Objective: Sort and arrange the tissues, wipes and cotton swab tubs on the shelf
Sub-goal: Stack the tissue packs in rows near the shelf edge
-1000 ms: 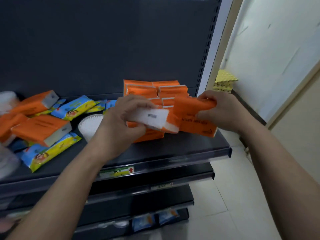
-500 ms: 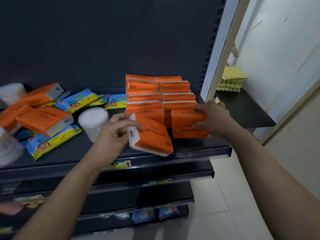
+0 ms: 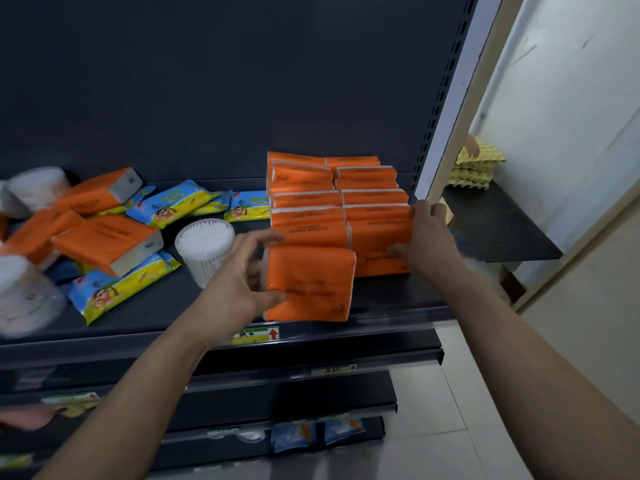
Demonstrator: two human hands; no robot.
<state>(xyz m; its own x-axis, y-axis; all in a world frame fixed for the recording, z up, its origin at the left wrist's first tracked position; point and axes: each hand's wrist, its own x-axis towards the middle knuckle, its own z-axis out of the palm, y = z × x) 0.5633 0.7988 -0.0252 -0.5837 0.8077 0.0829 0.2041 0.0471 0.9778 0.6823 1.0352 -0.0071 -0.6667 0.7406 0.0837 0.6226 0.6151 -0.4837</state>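
Orange tissue packs [image 3: 304,199] stand in two neat rows at the right end of the shelf [image 3: 388,315]. My left hand [image 3: 239,285] grips the left end of the front pack of the left row [image 3: 311,282], thumb low and fingers over its top. My right hand [image 3: 427,237] holds the right end of the front pack of the right row [image 3: 375,245]. A clear cotton swab tub [image 3: 204,247] stands just left of my left hand. Loose orange packs [image 3: 107,244] and blue-yellow wipes packs [image 3: 121,289] lie jumbled further left.
More white tubs [image 3: 24,292] sit blurred at the far left. The shelf upright [image 3: 446,109] rises right behind my right hand. Beyond it a black side shelf [image 3: 502,233] carries yellow egg trays [image 3: 474,168]. Lower shelves [image 3: 277,393] jut out below.
My left hand turned its orange pack from a tilt to upright at the front of the left row. My right hand stayed on the front pack of the right row.
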